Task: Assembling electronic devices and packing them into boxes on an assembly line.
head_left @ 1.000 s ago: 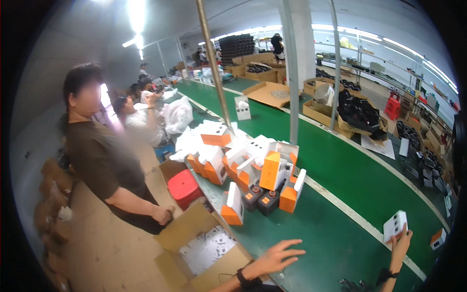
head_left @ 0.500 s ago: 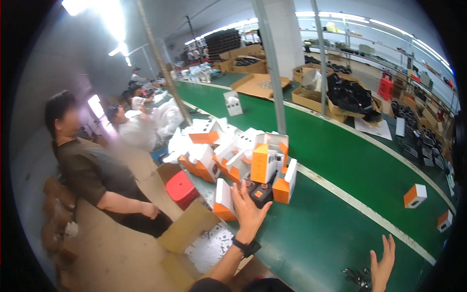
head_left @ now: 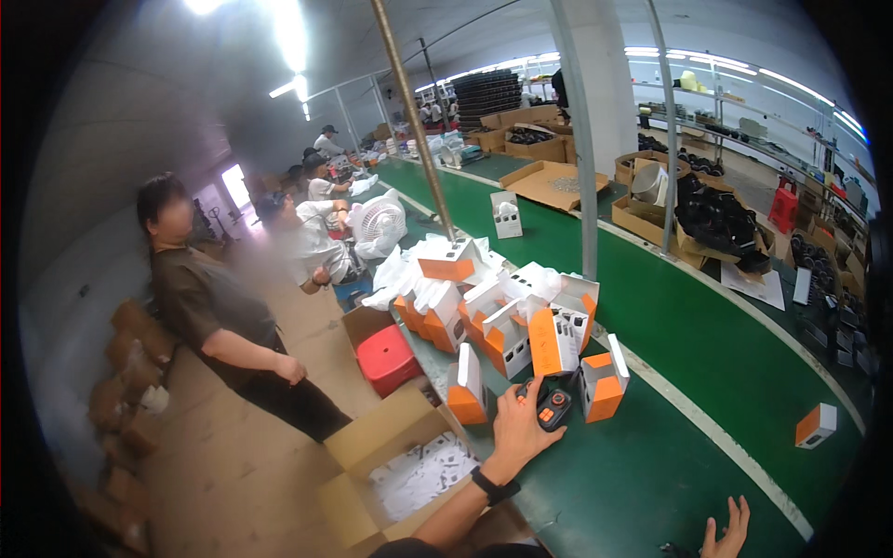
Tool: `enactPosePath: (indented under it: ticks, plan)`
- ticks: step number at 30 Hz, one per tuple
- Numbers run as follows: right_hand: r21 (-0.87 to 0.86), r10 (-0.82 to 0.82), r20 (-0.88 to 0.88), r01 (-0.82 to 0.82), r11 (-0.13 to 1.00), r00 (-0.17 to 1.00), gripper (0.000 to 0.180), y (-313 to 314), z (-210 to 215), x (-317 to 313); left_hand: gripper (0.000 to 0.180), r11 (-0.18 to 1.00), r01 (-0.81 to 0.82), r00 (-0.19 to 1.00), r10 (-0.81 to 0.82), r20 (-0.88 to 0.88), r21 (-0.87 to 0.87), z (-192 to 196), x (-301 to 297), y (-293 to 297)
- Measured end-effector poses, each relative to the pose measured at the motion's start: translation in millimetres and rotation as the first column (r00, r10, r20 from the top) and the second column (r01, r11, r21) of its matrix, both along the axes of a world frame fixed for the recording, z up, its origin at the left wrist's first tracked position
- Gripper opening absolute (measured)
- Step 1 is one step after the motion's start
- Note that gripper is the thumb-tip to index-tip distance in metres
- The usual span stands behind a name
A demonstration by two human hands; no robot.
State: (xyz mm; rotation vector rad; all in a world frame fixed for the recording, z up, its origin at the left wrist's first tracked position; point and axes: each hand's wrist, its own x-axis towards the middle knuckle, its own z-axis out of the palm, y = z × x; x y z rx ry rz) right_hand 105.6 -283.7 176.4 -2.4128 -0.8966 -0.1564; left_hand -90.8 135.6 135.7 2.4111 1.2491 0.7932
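My left hand [head_left: 521, 430], with a black band on its wrist, is closed on a small black device with orange buttons [head_left: 555, 407]. Its thumb lies along the near side and a finger reaches over the far side. Part of a second black device shows behind the fingers. Open orange-and-white boxes stand around this hand: one box [head_left: 467, 389] to its left, another [head_left: 605, 383] to its right, and a tilted box [head_left: 554, 342] just beyond. At the lower right, my right hand [head_left: 727, 532] is open, fingers apart, near small dark items mostly cut off by the picture edge.
Several more boxes and white bags pile up on the green table [head_left: 642, 474]. A green conveyor [head_left: 670, 321] carries scattered boxes [head_left: 816, 426]. To the left are a carton of white pieces [head_left: 423, 474], a red stool [head_left: 388, 361] and a standing person [head_left: 223, 316].
The view has swung left, so the scene sits farther right. My left hand has gone from spread fingers beside the black device to holding it. My right hand stays open, lower in the picture.
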Motion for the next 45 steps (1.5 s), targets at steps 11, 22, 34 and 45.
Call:
enactPosePath:
  ticks: [11,22,34,45]
  plan:
    - [0.0,0.006,-0.035,-0.006,1.0,0.999,0.043,-4,9,-8,0.103,0.993,0.055,0.959,-0.081,0.273,0.103,31,-57,-60]
    - [0.0,0.06,-0.036,-0.06,0.998,0.998,0.043,12,15,-11,0.117,0.947,0.278,0.244,0.092,0.965,-0.16,68,-166,-32]
    - [0.056,-0.001,-0.081,0.005,0.998,0.997,0.041,-13,10,-13,0.104,0.969,-0.249,0.606,0.159,0.779,-0.005,-11,-204,198]
    - [-0.011,-0.074,-0.03,0.074,0.997,0.997,0.039,-29,31,-26,0.102,0.808,-0.562,0.765,0.427,0.483,0.176,28,-207,276]
